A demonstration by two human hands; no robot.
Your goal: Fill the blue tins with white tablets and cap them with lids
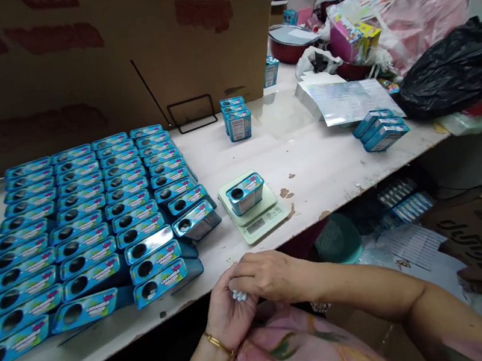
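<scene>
My left hand [226,311] is cupped palm up at the table's front edge and holds some small white pieces [240,295]. My right hand [265,274] lies over it, fingertips pinching at those pieces. Just beyond the hands stands a pale green scale [269,212] with one blue tin [245,193] on its platform. To the left, many identical blue tins [83,224] stand in tight rows.
A large cardboard box [111,54] walls off the back. A small stack of blue tins [237,119] stands before it; more tins [380,129] lie at the right by a printed sheet [354,100] and a black bag [456,70]. Boxes and papers fill the floor at right.
</scene>
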